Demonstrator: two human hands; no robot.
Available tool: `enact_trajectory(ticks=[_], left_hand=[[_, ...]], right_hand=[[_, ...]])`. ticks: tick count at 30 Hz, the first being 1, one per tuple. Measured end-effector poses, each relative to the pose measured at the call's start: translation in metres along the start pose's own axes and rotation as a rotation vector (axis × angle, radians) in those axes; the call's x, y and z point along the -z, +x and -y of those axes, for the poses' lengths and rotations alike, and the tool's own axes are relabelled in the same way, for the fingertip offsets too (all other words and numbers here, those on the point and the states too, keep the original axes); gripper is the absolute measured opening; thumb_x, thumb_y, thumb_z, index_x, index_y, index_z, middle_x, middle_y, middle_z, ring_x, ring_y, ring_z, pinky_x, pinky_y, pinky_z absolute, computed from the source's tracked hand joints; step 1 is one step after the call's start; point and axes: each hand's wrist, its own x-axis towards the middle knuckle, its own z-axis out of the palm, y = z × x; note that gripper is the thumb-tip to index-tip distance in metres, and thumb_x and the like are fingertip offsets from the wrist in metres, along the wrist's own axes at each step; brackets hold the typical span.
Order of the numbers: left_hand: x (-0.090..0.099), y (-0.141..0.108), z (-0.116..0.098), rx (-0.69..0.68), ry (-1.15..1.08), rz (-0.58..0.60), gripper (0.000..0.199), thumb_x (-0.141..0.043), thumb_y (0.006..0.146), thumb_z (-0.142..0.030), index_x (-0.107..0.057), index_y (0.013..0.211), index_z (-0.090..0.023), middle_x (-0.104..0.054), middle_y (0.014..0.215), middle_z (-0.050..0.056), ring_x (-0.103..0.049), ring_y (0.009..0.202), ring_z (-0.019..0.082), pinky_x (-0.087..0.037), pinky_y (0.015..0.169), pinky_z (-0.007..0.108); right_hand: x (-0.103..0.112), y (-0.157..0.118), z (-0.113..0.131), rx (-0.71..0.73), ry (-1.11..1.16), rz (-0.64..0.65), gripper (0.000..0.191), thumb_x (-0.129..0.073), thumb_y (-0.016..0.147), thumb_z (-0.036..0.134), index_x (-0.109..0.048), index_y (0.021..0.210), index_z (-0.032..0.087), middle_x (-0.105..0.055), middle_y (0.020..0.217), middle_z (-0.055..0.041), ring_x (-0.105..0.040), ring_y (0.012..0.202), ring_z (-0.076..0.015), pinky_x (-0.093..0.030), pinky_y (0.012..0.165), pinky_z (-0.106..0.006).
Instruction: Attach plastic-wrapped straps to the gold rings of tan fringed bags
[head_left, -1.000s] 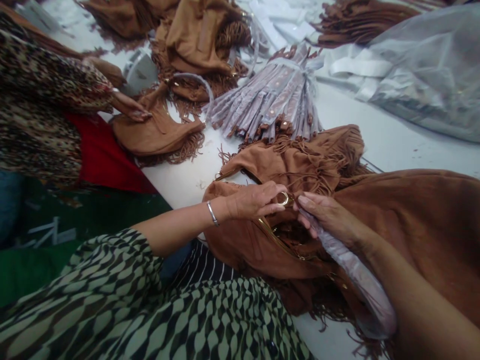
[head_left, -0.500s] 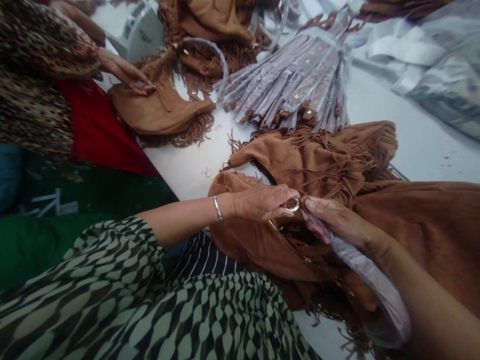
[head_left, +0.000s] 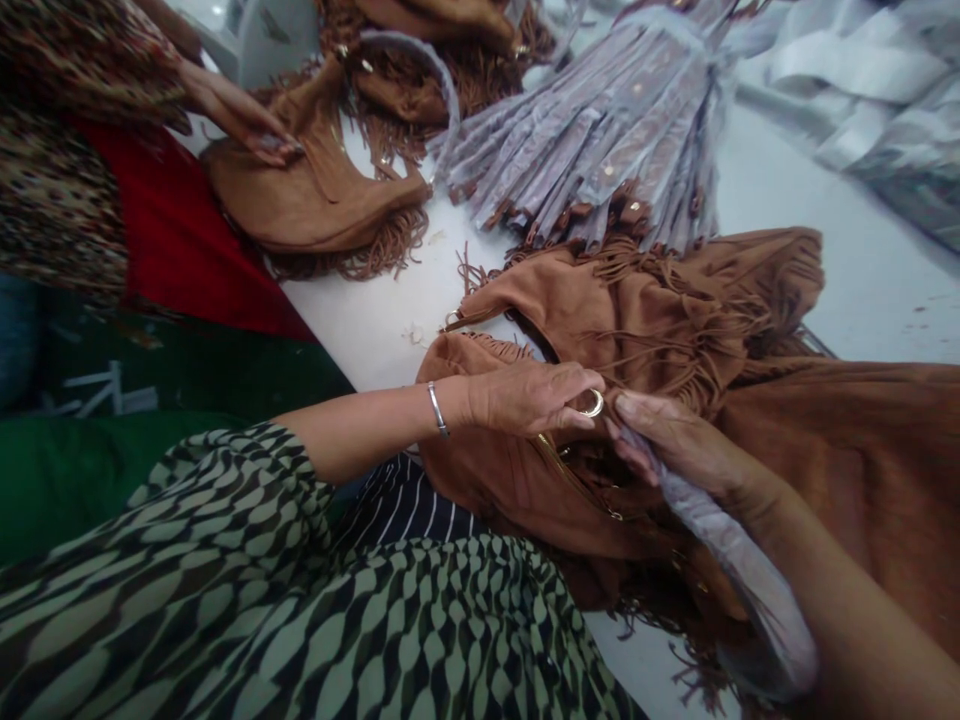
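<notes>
My left hand (head_left: pixel 536 398) pinches a gold metal ring (head_left: pixel 595 403) between thumb and fingers. Close beside it, my right hand (head_left: pixel 664 435) is closed on the end of a bag strap (head_left: pixel 720 540) wrapped in thin whitish film. The strap curves down past my right wrist to the table's near side. Under both hands lies a brown suede bag (head_left: pixel 487 470) with a gold zip, its opening partly showing. How ring and strap end meet is hidden by my fingers.
Another fringed brown bag (head_left: pixel 585 300) lies just beyond my hands, with more brown suede (head_left: pixel 847 450) at right. A bundle of wrapped straps (head_left: pixel 600 150) stands farther back. At left, a co-worker's hand (head_left: pixel 255 130) rests on a brown bag (head_left: pixel 300 205) on the white table (head_left: pixel 337 320).
The camera view has shifted slightly, so the background sits a little differently. Both hands keep nearly the same hold, and the gold ring has turned or shifted slightly.
</notes>
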Motion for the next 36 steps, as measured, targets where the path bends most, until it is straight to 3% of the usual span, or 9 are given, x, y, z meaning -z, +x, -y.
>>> enact_trajectory(ticks=[18,25,36], left_hand=[[-0.007,-0.001,0.008,-0.007,-0.043,-0.008,0.046,-0.033,0.096,-0.042,-0.043,0.120,-0.004,-0.061,0.109,0.020,-0.060,0.101,0.022,-0.049,0.086,0.033],[-0.002,0.000,0.007,0.054,-0.097,0.087,0.042,-0.037,0.095,-0.041,-0.045,0.121,-0.009,-0.063,0.108,0.016,-0.061,0.100,0.021,-0.049,0.083,0.030],[-0.005,0.000,0.011,0.024,-0.172,0.004,0.040,-0.036,0.096,-0.039,-0.045,0.118,-0.007,-0.064,0.107,0.016,-0.062,0.099,0.019,-0.048,0.083,0.027]], right_hand=[[0.003,0.004,-0.001,-0.063,0.059,0.028,0.039,-0.045,0.087,0.056,-0.049,0.074,0.019,-0.043,0.043,0.0048,-0.034,0.032,-0.0069,-0.028,0.033,-0.017],[0.006,0.004,0.003,-0.040,-0.037,0.007,0.041,-0.044,0.087,0.056,-0.050,0.072,0.019,-0.043,0.044,0.0038,-0.035,0.034,-0.0077,-0.029,0.034,-0.018],[-0.003,0.007,-0.002,-0.083,0.117,0.069,0.042,-0.049,0.084,0.058,-0.051,0.072,0.018,-0.043,0.041,0.0044,-0.032,0.030,-0.0053,-0.029,0.030,-0.014]])
